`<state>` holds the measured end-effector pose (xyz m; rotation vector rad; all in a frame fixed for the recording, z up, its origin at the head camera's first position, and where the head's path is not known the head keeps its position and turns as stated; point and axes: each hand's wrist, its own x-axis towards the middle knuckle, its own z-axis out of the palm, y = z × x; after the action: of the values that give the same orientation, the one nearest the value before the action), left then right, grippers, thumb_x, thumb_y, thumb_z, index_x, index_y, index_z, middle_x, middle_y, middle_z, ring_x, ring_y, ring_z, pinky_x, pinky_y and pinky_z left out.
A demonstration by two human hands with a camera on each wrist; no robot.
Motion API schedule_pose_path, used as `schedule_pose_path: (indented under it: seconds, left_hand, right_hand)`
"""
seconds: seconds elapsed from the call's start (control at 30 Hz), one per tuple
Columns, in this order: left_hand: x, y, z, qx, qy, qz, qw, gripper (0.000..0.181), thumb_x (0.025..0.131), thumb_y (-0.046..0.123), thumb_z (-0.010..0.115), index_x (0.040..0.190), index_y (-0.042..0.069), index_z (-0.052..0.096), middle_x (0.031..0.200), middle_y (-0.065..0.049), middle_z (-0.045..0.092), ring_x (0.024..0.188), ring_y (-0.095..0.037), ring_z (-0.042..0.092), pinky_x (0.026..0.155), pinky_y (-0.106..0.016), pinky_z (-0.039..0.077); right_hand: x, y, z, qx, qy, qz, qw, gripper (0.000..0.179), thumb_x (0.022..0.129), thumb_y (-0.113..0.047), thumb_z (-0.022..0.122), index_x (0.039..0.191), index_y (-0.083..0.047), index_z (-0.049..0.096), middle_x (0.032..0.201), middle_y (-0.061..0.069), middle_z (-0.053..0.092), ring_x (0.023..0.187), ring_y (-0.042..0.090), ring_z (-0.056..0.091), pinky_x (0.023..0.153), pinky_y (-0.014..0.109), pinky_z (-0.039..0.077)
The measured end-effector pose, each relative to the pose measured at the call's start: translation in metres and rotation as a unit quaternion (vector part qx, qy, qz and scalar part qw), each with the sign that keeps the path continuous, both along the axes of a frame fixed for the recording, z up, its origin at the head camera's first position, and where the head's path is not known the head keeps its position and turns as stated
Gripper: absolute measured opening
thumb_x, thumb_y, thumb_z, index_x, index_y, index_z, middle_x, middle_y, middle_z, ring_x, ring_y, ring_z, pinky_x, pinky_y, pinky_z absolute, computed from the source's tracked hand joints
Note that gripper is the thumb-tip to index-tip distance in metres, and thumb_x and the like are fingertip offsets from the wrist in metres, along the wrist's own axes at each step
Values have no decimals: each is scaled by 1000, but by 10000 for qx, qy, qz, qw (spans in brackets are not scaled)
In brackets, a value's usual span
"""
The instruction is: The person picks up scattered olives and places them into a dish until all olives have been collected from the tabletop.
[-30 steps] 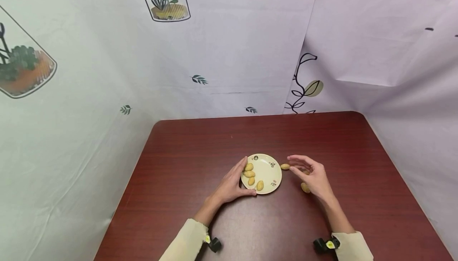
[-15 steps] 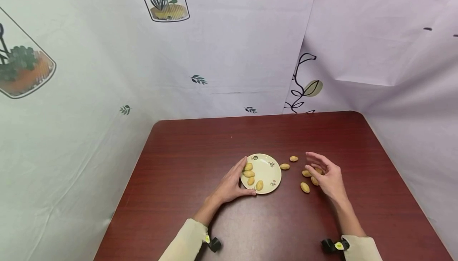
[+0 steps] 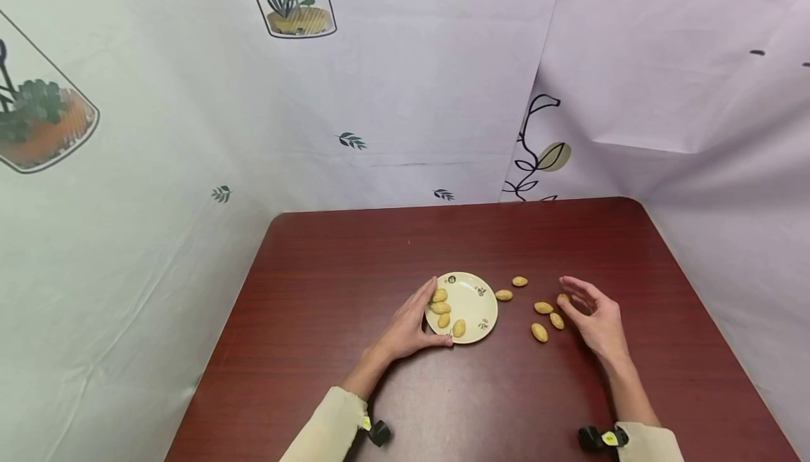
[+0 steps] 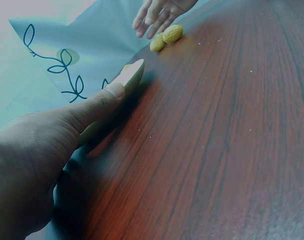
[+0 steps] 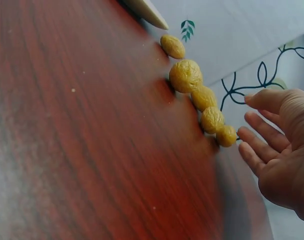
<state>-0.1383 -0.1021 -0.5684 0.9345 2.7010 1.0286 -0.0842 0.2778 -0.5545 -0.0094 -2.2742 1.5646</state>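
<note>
My left hand [image 3: 408,325] holds the small cream plate [image 3: 474,304] by its left side, thumb on the near rim and fingers along the far left rim. Several small yellow oval fruits [image 3: 441,307] with wrinkled skin lie on the plate's left and near parts. To the right of the plate, several more lie loose on the table. My right hand [image 3: 595,318] hovers at the right end of these, fingers spread and relaxed, thumb close by a yellow fruit [image 3: 563,298] partly hidden by it. In the right wrist view, the hand stands just beside the row of fruits [image 5: 212,120].
The dark red wooden table [image 3: 342,258] meets a pale cloth backdrop [image 3: 411,96] with printed plants along its back and sides. One loose fruit [image 3: 503,294] lies right at the plate's right rim, another [image 3: 519,281] a little behind it.
My right hand has moved right, away from the plate's side, uncovering loose fruits that it hid. The left hand and the plate have stayed in place.
</note>
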Motion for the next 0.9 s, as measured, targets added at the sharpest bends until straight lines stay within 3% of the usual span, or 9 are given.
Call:
schedule_pose_path:
  seconds: [0.47,0.9]
  left_hand:
    - [1,0,1,59,101,-20,9999,127,79,48,94,169,2,18,174,-15,25,159,-28,27,123,-54,33]
    - [2,1,2,79,93,5,9999,126,79,48,95,169,2,19,174,-15,26,158,-28,28,122,-53,34]
  right_hand:
    - [4,4,-3,313,-433,-85,9985,40,95,3,77,133,10,66,129,32,68,110,-12,62,90,6,47]
    - [4,6,-2,740,-1022,-186,9918,42,93,2,79,134,5,69,130,25,71,106,-16,58,87,1,43]
